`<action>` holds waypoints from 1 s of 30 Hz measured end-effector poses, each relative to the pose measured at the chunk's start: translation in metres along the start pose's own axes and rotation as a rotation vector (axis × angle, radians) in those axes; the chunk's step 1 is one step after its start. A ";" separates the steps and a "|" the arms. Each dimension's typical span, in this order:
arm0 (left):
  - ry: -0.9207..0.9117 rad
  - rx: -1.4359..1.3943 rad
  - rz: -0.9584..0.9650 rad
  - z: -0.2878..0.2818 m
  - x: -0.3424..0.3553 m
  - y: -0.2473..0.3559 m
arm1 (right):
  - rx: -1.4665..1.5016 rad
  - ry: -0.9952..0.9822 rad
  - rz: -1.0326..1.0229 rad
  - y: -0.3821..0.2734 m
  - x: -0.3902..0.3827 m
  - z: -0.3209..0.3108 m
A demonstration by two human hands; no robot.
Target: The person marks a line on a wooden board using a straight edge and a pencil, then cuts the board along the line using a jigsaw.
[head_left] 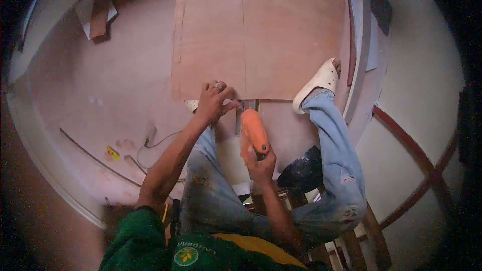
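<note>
A brown plywood sheet (291, 35) lies in front of me, with dark lines running along its length. My right hand (261, 165) is wrapped round the handle of an orange power tool (255, 129), shaped like a jigsaw. Its front end is at the sheet's near edge, beside a dark grey flat piece (249, 104). At that same edge, left of the tool, is my left hand (216, 101), a ring on one finger. Its fingers are bent and apart, and I see nothing held in them. The tool's blade is hidden.
My light clog (321, 83) rests by the sheet's right corner. On the floor at left are a yellow object (112, 152), a cord (150, 145) and a long thin dark strip (98, 155). Wood pieces (102, 17) stand at the far left. A black bag-like thing (304, 168) lies between my legs.
</note>
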State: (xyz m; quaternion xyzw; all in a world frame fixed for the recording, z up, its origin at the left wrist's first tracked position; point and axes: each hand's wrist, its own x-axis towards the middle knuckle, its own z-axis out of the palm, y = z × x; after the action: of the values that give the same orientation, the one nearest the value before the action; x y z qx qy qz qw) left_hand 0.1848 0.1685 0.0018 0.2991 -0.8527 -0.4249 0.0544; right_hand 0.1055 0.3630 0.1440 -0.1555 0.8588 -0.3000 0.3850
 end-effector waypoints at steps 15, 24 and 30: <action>0.112 0.160 0.025 0.027 0.013 -0.014 | -0.029 -0.005 -0.131 0.022 0.010 0.006; 0.177 0.189 0.016 0.027 0.010 -0.012 | 0.015 0.004 -0.082 0.012 0.012 0.010; 0.231 0.202 0.036 0.029 0.010 -0.009 | 0.029 0.006 -0.059 0.008 0.013 0.008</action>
State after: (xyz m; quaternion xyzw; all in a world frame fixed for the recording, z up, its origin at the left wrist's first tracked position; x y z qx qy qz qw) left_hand 0.1713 0.1791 -0.0254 0.3346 -0.8843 -0.2988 0.1293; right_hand 0.1028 0.3599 0.1275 -0.1745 0.8504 -0.3244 0.3756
